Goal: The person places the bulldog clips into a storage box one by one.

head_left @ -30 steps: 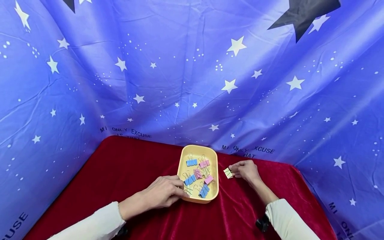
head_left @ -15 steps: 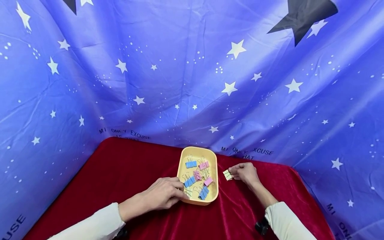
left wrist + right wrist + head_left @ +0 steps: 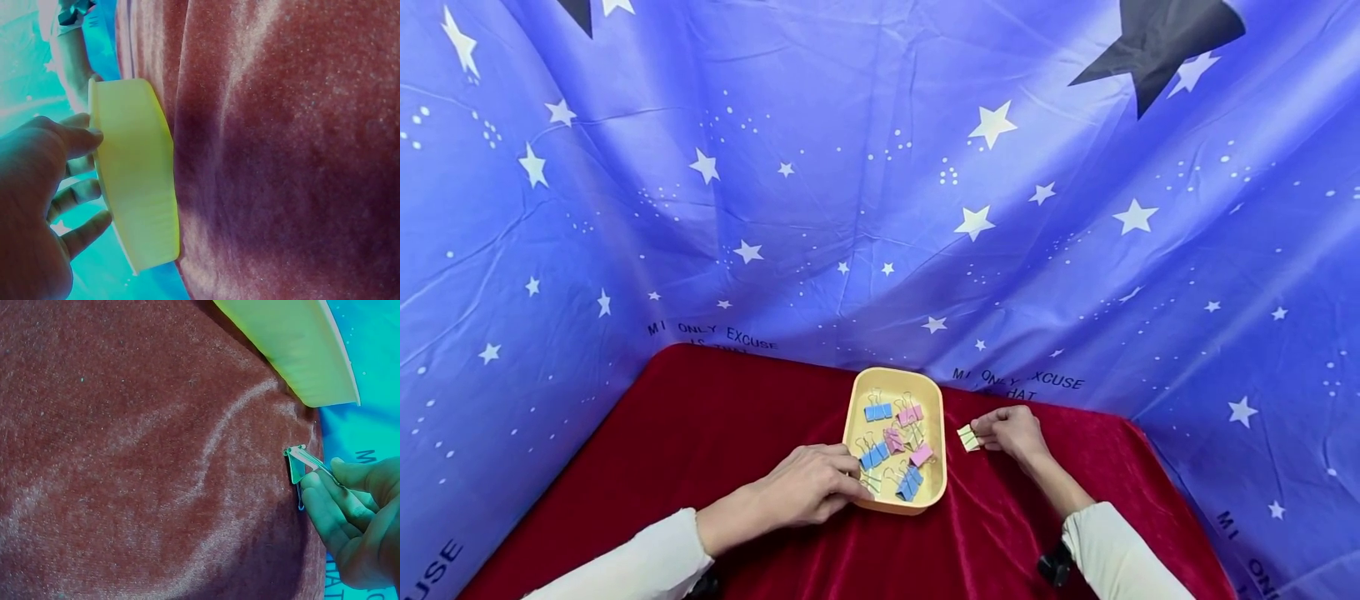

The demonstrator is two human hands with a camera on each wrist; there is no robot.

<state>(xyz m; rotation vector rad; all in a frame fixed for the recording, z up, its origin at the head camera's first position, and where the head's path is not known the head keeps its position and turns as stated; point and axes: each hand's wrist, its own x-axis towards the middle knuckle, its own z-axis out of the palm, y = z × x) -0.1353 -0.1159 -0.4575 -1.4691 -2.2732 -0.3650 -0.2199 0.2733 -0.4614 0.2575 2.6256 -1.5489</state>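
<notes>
On the red cloth stands a yellow plastic tray with blue, pink and pale yellow binder clips lying in it. My left hand holds the tray's left rim near its front corner, thumb and fingertips at the edge. To the tray's right, my right hand pinches a pale yellow binder clip between thumb and fingers. In the right wrist view this clip is low over the cloth, one wire handle between the fingertips; whether it touches the cloth I cannot tell.
Red velvet cloth covers the table. Behind and beside it hangs a blue curtain with stars, meeting the table's far edge. The tray stands close to that edge.
The view has tilted slightly, shifting everything a little down in the picture. Both hands, the tray and the pinched binder clip otherwise keep their places.
</notes>
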